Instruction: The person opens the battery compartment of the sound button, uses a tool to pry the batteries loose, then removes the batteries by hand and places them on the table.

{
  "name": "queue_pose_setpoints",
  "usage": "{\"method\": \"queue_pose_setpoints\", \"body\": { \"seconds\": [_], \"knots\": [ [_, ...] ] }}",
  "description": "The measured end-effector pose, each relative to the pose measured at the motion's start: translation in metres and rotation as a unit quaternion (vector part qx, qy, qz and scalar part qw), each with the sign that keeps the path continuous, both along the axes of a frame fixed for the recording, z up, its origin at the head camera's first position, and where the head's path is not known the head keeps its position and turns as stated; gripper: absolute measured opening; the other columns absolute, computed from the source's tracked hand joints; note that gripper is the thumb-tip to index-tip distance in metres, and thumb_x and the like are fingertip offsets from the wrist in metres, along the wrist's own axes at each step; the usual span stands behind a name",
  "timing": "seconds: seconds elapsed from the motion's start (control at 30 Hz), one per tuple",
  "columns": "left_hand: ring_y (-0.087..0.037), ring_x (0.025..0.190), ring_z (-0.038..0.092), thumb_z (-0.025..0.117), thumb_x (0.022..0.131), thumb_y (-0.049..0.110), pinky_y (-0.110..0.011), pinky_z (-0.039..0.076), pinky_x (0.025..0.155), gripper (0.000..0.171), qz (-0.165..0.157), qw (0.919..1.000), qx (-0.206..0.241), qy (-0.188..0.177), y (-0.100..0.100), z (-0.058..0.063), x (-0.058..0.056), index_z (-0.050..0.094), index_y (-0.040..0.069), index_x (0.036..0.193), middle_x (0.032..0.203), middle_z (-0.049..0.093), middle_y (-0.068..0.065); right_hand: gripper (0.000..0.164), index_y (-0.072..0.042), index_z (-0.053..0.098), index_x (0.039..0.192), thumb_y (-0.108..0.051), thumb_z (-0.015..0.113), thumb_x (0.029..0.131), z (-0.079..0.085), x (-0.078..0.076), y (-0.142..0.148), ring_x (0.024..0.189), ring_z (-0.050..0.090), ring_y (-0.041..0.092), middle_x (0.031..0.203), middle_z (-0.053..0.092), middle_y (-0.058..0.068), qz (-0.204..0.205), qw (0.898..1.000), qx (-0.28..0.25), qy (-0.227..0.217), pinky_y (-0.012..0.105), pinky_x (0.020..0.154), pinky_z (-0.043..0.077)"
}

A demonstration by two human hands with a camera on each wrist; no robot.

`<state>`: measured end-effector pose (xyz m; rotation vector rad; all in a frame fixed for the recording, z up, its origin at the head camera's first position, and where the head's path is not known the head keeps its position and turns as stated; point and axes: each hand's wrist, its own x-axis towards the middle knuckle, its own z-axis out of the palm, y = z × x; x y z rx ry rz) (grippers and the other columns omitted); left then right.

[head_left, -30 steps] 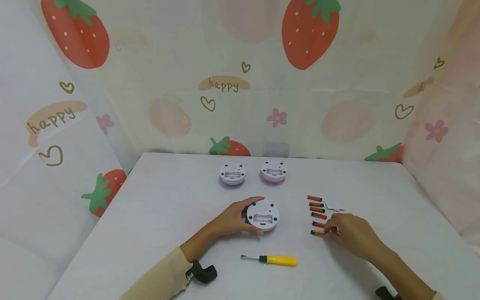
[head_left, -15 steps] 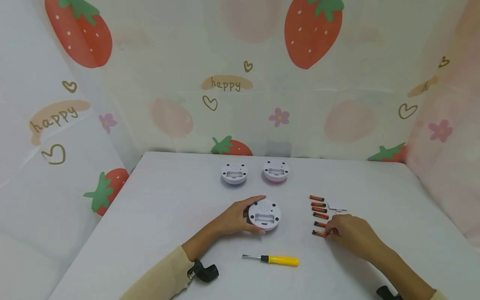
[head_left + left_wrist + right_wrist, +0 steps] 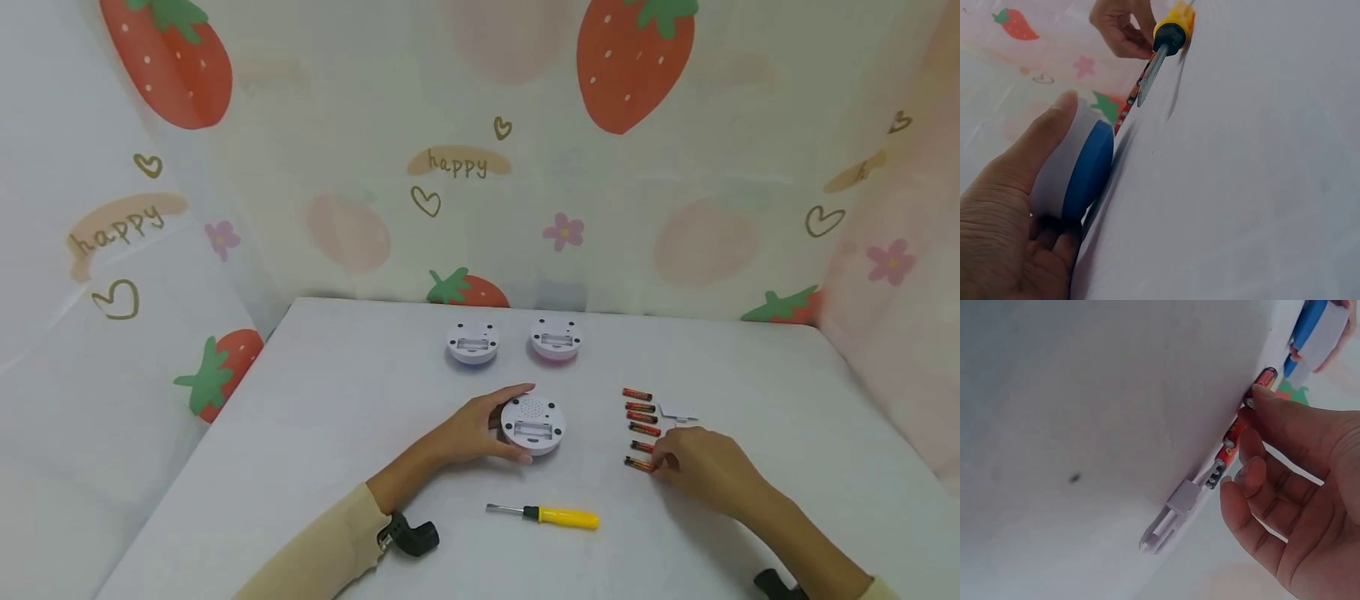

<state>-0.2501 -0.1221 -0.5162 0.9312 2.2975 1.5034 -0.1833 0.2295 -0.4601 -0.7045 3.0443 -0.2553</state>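
My left hand (image 3: 474, 432) grips a round white device (image 3: 534, 408) from the side, fingers behind and thumb in front. Its face, with speaker holes and an uncovered battery compartment, points up; the left wrist view shows a blue underside (image 3: 1090, 172). At the right, my right hand (image 3: 708, 471) pinches the end of the nearest red-and-black battery (image 3: 637, 463) between thumb and index finger, close to the table. In the right wrist view that battery (image 3: 1266, 380) shows past the thumb tip, other fingers loosely curled. Several more batteries (image 3: 641, 417) lie in a column behind it.
Small white plastic covers (image 3: 677, 412) lie right of the batteries, partly behind my right hand. A yellow-handled screwdriver (image 3: 566, 517) lies in front of the device. Farther back stand two similar devices, one bluish-edged (image 3: 472, 343), one pink-edged (image 3: 556, 340). A printed curtain (image 3: 465, 225) surrounds the table.
The head view has shifted slightly. The nearest battery has turned a little at my right fingertips. My left hand keeps its hold on the device.
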Motion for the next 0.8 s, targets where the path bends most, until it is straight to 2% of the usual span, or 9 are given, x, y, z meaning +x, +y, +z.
{"method": "queue_pose_setpoints", "body": {
  "seconds": [0.2, 0.3, 0.4, 0.47, 0.6, 0.7, 0.8],
  "knots": [
    [-0.017, 0.138, 0.048, 0.092, 0.076, 0.015, -0.023, 0.044, 0.108, 0.102, 0.002, 0.9994, 0.023, -0.027, -0.003, 0.003, -0.001, 0.033, 0.013, 0.159, 0.158, 0.041, -0.008, 0.014, -0.019, 0.077, 0.087, -0.01, 0.085, 0.08, 0.006, 0.003, 0.002, 0.065, 0.044, 0.007, 0.07, 0.051, -0.013, 0.005, 1.0, -0.001, 0.006, 0.023, 0.053, 0.037],
    [-0.019, 0.14, 0.046, 0.09, 0.078, 0.015, -0.025, 0.041, 0.11, 0.099, 0.012, 0.9987, 0.03, -0.041, -0.013, 0.009, 0.0, 0.033, 0.011, 0.159, 0.155, 0.046, -0.009, 0.013, -0.019, 0.076, 0.089, -0.015, 0.085, 0.081, 0.012, 0.004, 0.001, 0.065, 0.044, 0.006, 0.072, 0.053, -0.014, 0.008, 1.0, -0.005, 0.003, 0.023, 0.053, 0.038],
    [-0.02, 0.142, 0.045, 0.087, 0.082, 0.018, -0.029, 0.039, 0.112, 0.093, 0.027, 0.9985, 0.033, -0.036, -0.029, 0.017, -0.002, 0.033, 0.012, 0.159, 0.152, 0.049, -0.011, 0.013, -0.018, 0.076, 0.091, -0.019, 0.085, 0.082, 0.021, 0.004, 0.0, 0.066, 0.046, 0.006, 0.074, 0.055, -0.014, 0.001, 1.0, -0.005, -0.005, 0.023, 0.052, 0.039],
    [-0.023, 0.142, 0.045, 0.084, 0.086, 0.021, -0.033, 0.04, 0.113, 0.088, 0.037, 0.9987, 0.03, -0.02, -0.043, 0.024, -0.005, 0.034, 0.011, 0.159, 0.152, 0.049, -0.013, 0.013, -0.017, 0.076, 0.093, -0.02, 0.084, 0.083, 0.028, 0.002, -0.001, 0.065, 0.047, 0.007, 0.074, 0.056, -0.013, -0.007, 1.0, -0.011, -0.007, 0.024, 0.052, 0.04],
    [-0.027, 0.14, 0.047, 0.075, 0.094, 0.031, -0.044, 0.044, 0.111, 0.077, 0.066, 0.997, -0.015, 0.037, -0.075, 0.041, -0.015, 0.036, 0.013, 0.158, 0.15, 0.052, -0.014, 0.019, -0.012, 0.076, 0.099, -0.026, 0.08, 0.087, 0.042, -0.005, -0.001, 0.062, 0.047, 0.007, 0.076, 0.058, -0.011, -0.014, 1.0, -0.017, 0.004, 0.023, 0.051, 0.041],
    [-0.029, 0.139, 0.049, 0.071, 0.097, 0.035, -0.05, 0.044, 0.11, 0.072, 0.092, 0.9902, -0.069, 0.079, -0.099, 0.057, -0.02, 0.038, 0.015, 0.157, 0.148, 0.053, -0.014, 0.032, -0.009, 0.076, 0.108, -0.037, 0.075, 0.092, 0.055, -0.013, 0.003, 0.064, 0.049, 0.007, 0.079, 0.061, -0.01, -0.01, 1.0, -0.015, 0.02, 0.024, 0.053, 0.043],
    [-0.032, 0.138, 0.049, 0.069, 0.097, 0.039, -0.052, 0.043, 0.111, 0.072, 0.113, 0.9804, -0.117, 0.11, -0.123, 0.074, -0.024, 0.038, 0.015, 0.157, 0.149, 0.053, -0.014, 0.048, -0.008, 0.073, 0.118, -0.05, 0.066, 0.096, 0.071, -0.022, 0.009, 0.073, 0.058, 0.011, 0.089, 0.067, -0.005, -0.008, 0.999, -0.009, 0.038, 0.03, 0.059, 0.05]
  ]
}}
